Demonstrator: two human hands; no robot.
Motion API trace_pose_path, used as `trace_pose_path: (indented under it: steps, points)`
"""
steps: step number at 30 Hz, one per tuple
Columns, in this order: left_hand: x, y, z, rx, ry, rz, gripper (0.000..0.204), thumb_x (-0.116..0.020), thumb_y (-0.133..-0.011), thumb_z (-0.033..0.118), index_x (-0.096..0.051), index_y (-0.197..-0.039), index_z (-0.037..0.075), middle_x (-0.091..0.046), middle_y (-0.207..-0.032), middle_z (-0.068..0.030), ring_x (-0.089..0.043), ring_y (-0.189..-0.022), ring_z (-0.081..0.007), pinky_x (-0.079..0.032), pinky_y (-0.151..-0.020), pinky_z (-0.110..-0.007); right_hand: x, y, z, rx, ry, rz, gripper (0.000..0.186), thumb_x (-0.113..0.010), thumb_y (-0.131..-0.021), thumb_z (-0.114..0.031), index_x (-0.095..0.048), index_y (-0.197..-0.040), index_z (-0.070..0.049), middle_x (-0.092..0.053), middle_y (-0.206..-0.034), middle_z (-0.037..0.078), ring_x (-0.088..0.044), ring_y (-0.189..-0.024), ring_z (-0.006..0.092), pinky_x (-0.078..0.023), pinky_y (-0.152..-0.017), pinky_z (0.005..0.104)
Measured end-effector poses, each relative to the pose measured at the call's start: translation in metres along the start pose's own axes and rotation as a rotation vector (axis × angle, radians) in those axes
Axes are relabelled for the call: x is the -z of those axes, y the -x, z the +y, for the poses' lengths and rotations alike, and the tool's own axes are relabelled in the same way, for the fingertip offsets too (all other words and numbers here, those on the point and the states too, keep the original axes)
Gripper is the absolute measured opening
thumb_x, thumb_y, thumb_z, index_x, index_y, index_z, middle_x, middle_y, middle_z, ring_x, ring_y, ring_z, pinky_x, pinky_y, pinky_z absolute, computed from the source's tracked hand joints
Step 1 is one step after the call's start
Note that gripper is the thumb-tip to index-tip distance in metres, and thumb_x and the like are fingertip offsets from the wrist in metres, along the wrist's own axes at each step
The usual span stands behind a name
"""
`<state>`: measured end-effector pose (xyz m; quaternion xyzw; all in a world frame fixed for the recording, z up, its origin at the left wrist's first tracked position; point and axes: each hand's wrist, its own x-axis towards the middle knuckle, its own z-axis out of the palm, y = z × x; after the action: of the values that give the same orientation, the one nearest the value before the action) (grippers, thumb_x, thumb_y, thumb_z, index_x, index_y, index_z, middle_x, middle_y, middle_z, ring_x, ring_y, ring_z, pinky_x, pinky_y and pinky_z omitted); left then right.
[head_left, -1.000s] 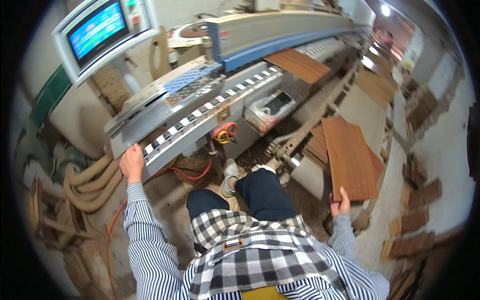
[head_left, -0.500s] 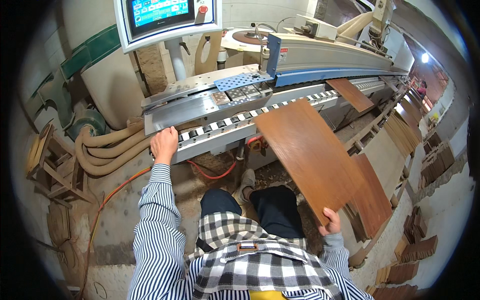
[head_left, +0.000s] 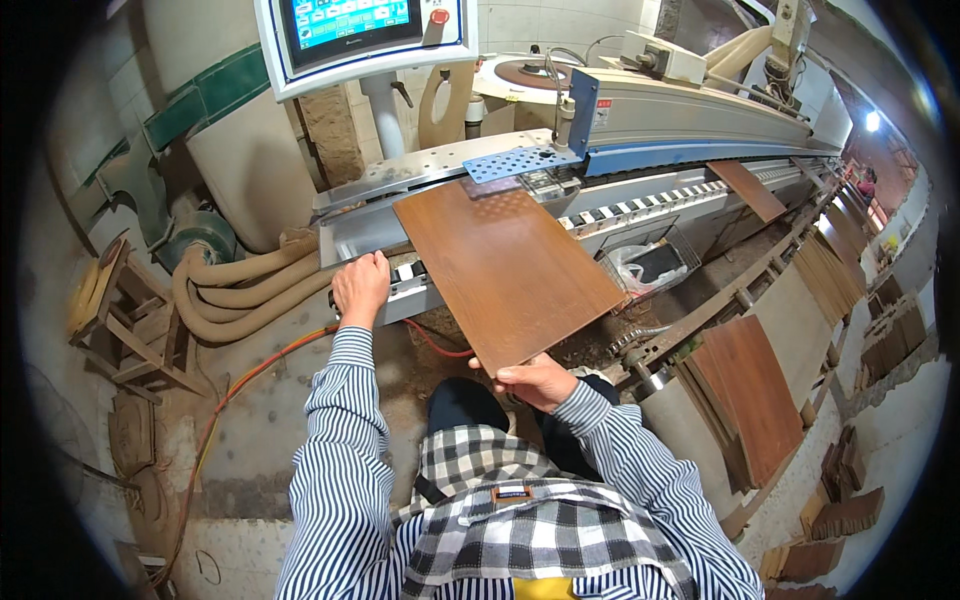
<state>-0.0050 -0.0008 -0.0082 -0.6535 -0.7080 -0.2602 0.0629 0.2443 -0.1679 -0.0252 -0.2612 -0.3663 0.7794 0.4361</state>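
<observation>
A brown wood-grain board (head_left: 510,265) slants across the near side of the long machine. My right hand (head_left: 537,381) is closed on its near edge, thumb on top and fingers underneath. The board's far edge lies over the machine's metal bed (head_left: 370,232), by the blue perforated plate (head_left: 520,164), and covers part of the roller track (head_left: 650,207). My left hand (head_left: 361,289) is closed around the near left end of that track; its fingertips are hidden.
A control screen (head_left: 350,25) stands above the machine. Another brown board (head_left: 748,190) lies farther along the track. At the right, stacked boards (head_left: 750,390) rest on a roller stand. A wire basket (head_left: 655,265) hangs below the track. Ribbed hoses (head_left: 250,290) and an orange hose (head_left: 250,385) run at the left.
My right hand has swung the board left and forward, from above the stacked boards to over the machine bed. My left hand stays at the track's end. The view has shifted slightly.
</observation>
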Motion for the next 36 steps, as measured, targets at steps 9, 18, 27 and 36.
trace_pose_path:
  steps: [9, 18, 27, 36]
  points:
    - [0.004, 0.001, 0.003, -0.010, 0.011, -0.020, 0.041, -0.042, -0.086, 0.033, -0.065, -0.071, 0.003, -0.061, -0.072, -0.0217, -0.060, -0.070, -0.0377, -0.046, -0.068, -0.045, -0.013, -0.035, 0.023, 0.110, 0.189, 0.109, 0.024, -0.060, -0.085, -0.018, -0.057, -0.099, 0.001, -0.061, -0.087, 0.008, -0.063, -0.078, 0.0162, -0.050, -0.059, 0.0227]
    - [0.004, 0.001, 0.005, 0.012, 0.001, -0.046, 0.041, -0.040, -0.086, 0.034, -0.065, -0.074, 0.003, -0.062, -0.075, -0.0212, -0.060, -0.072, -0.0383, -0.046, -0.069, -0.046, -0.008, -0.027, 0.028, 0.170, 0.191, 0.238, 0.023, -0.057, -0.087, -0.019, -0.059, -0.091, 0.004, -0.062, -0.078, 0.009, -0.061, -0.067, 0.0123, -0.047, -0.055, 0.0208]
    - [0.006, 0.001, 0.006, 0.013, -0.011, -0.043, 0.041, -0.041, -0.086, 0.034, -0.066, -0.076, 0.004, -0.062, -0.077, -0.0214, -0.060, -0.073, -0.0380, -0.046, -0.069, -0.046, 0.007, -0.017, 0.018, 0.219, 0.266, 0.401, 0.025, -0.056, -0.087, -0.021, -0.060, -0.083, 0.004, -0.063, -0.069, 0.010, -0.056, -0.057, 0.0104, -0.045, -0.053, 0.0213]
    - [0.002, 0.000, 0.004, -0.013, -0.031, -0.020, 0.040, -0.041, -0.085, 0.034, -0.066, -0.076, 0.004, -0.062, -0.076, -0.0216, -0.060, -0.072, -0.0385, -0.046, -0.068, -0.047, 0.033, -0.007, 0.008, 0.354, 0.209, 0.559, 0.026, -0.058, -0.086, -0.021, -0.056, -0.077, 0.003, -0.061, -0.064, 0.011, -0.056, -0.053, 0.0130, -0.044, -0.048, 0.0218]
